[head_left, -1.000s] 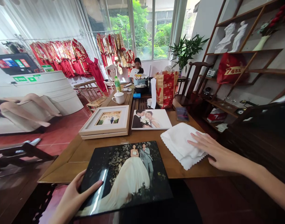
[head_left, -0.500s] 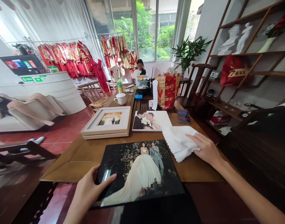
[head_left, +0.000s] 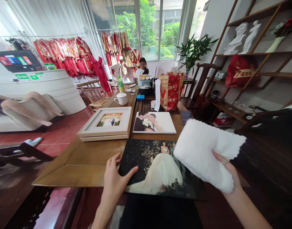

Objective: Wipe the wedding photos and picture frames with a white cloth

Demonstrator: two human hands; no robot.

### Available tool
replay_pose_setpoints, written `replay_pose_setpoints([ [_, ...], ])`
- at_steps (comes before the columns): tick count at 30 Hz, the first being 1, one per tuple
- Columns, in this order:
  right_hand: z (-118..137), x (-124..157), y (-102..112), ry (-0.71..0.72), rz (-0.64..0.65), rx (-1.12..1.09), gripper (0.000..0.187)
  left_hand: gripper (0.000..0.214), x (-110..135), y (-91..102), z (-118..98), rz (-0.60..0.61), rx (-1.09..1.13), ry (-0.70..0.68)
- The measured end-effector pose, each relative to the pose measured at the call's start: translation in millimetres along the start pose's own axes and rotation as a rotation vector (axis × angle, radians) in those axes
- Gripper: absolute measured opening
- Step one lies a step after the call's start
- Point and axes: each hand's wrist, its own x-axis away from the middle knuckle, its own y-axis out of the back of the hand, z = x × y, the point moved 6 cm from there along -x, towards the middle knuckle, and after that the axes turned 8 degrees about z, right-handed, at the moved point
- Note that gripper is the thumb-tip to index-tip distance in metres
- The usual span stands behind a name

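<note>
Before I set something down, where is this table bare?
The table is bare at its near left, between the framed picture, the dark photo and the front edge. It's crowded farther back, with mug, pot and paper bag.

Bridal shop by its look, hanging red garments (head_left: 66,58), wedding photographs (head_left: 150,171), curved white counter (head_left: 67,90)

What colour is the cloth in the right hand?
The cloth is white, seen in the head view.

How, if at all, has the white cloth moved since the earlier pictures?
Yes: judged against the wooden table, the white cloth has lifted off its top and nearer the camera, gripped by the right hand.
</note>
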Motion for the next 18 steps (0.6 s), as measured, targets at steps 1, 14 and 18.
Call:
replay_pose_setpoints([
  [1,-5.1,-1.2,-2.4,-0.024,-0.022,-0.045,0.034,0.081,0.7,-3.6,-2.3,-0.009,0.021,-0.026],
  [14,-3.2,-18.1,-14.0,-0.162,-0.404,-0.428,0.033,0.038,-23.6,-27.1,-19.7,0.233,0.15,-0.388],
  [18,-3.5,-17.5,-8.2,-0.153,-0.403,-0.469,0.035,0.035,-23.6,-35.4,-26.6,0.33,0.176,-0.482],
])
